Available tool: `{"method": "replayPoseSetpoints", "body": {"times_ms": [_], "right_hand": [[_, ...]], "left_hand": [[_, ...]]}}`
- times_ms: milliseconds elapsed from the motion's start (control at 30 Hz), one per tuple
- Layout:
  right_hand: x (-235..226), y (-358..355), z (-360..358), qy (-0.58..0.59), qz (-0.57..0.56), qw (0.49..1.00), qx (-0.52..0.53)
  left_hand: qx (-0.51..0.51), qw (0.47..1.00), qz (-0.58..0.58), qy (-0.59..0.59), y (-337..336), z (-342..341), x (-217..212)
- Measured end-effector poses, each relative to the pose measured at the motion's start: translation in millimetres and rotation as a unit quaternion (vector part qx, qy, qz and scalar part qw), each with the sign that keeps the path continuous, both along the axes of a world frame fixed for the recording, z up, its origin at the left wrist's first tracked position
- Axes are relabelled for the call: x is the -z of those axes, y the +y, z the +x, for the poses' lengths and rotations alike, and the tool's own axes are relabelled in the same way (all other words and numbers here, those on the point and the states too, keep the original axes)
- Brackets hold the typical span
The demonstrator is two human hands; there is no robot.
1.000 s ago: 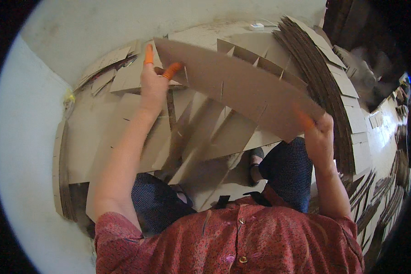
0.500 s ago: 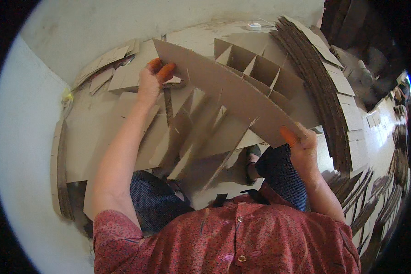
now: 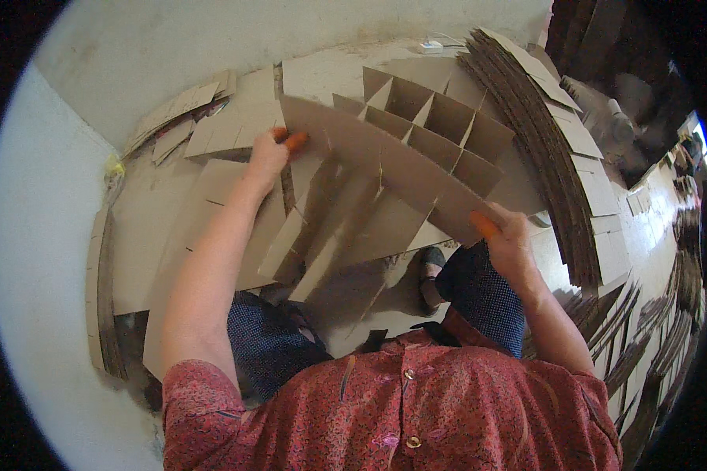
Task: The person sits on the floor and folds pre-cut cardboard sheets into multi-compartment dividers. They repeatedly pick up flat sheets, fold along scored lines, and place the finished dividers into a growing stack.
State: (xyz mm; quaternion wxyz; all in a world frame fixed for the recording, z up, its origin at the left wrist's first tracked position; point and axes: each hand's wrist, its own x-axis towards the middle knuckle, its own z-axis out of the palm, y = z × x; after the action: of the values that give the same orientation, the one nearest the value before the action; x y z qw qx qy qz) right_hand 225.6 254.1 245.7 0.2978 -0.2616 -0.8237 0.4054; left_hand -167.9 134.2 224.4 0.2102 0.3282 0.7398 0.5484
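A long brown cardboard strip (image 3: 369, 161) slants across the middle, lower at its right end. My left hand (image 3: 272, 157), with orange covers on its fingertips, is closed on the strip's far left end. At the near right end my right hand (image 3: 507, 237) pinches the same strip, an orange cover on its finger. Several upright cardboard cross pieces (image 3: 322, 224) stick out from the strip toward me, and its slots appear engaged with them. Directly behind stands a cardboard divider grid (image 3: 436, 118) with open cells; whether it joins the held strip is unclear.
A long stack of cardboard strips (image 3: 526, 149) curves along the right. Flat cardboard sheets (image 3: 236, 118) lie at the left and back, beside a white wall (image 3: 55, 204). A small white box with a cable (image 3: 430, 47) sits by the back wall. More cardboard dividers (image 3: 636, 353) stand at lower right.
Both hands have come down with the strip, which now sits lower over the cross pieces. More of the grid behind it shows.
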Motion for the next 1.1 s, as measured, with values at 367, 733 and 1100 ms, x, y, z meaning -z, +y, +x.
{"method": "replayPoseSetpoints", "body": {"times_ms": [367,733,1100], "right_hand": [[7.4,18.6,9.6,-0.035,0.098,0.994,-0.012],[-33.2,10.7,-15.7,-0.276,0.218,0.924,-0.149],[16.6,46.2,-35.3,-0.2,0.313,0.922,-0.112]], "left_hand": [[0.024,0.985,-0.139,0.095,-20.3,36.9,-27.4],[0.078,0.903,-0.223,0.36,-40.7,70.3,-14.2],[-0.07,0.856,-0.091,0.505,-22.6,-25.5,32.3]]}}
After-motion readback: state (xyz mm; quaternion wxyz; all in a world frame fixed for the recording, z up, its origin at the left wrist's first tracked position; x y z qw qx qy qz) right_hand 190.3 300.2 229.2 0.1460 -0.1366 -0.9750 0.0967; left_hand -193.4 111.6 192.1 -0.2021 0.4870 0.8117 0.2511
